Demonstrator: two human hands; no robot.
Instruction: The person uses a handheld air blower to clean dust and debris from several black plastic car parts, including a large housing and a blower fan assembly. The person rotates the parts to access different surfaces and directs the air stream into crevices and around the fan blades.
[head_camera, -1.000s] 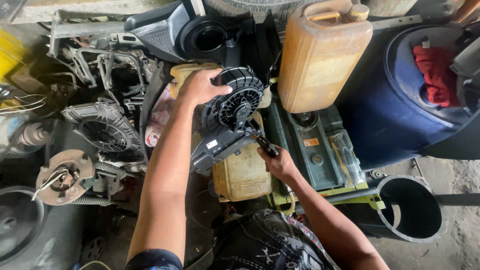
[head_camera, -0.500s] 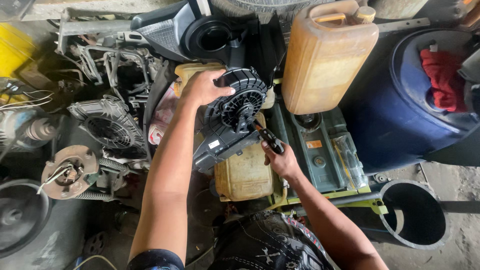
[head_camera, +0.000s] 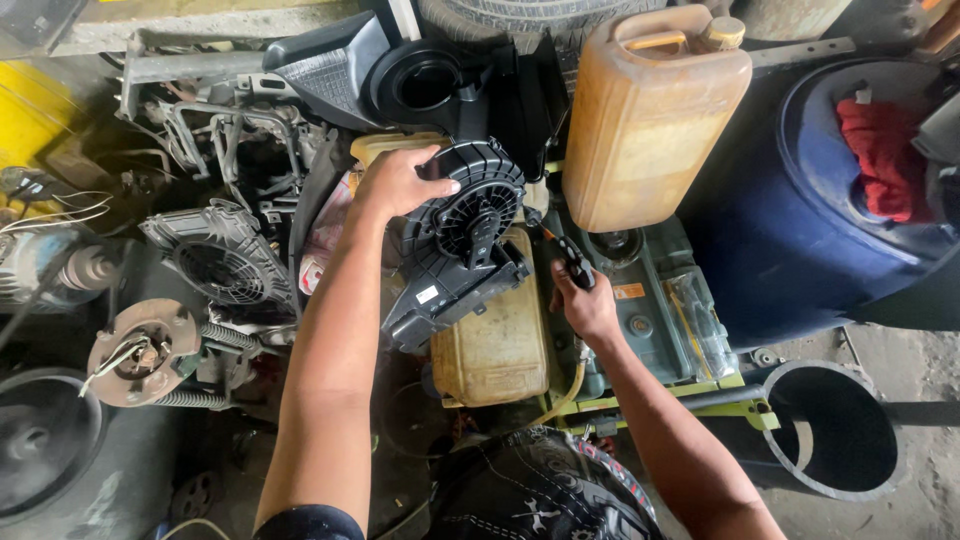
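Observation:
A black plastic blower fan housing (head_camera: 462, 245) with a round grilled face rests tilted on a dirty yellow jerry can (head_camera: 495, 345). My left hand (head_camera: 398, 182) grips the housing's upper left rim. My right hand (head_camera: 583, 300) holds a screwdriver (head_camera: 567, 255) with a black and orange handle; its tip points up and left toward the housing's right side. Whether the tip touches the housing is hard to tell.
A large amber jerry can (head_camera: 648, 115) stands just right of the housing. Below it is a green machine (head_camera: 665, 315). A blue barrel (head_camera: 810, 215) with a red rag (head_camera: 885, 155), a black bucket (head_camera: 835, 430), a small fan (head_camera: 222, 265) and a brake hub (head_camera: 140, 350) crowd around.
The view has shifted slightly; both hands stay on the housing and the screwdriver. My right hand has edged a little with the screwdriver near the housing's right side.

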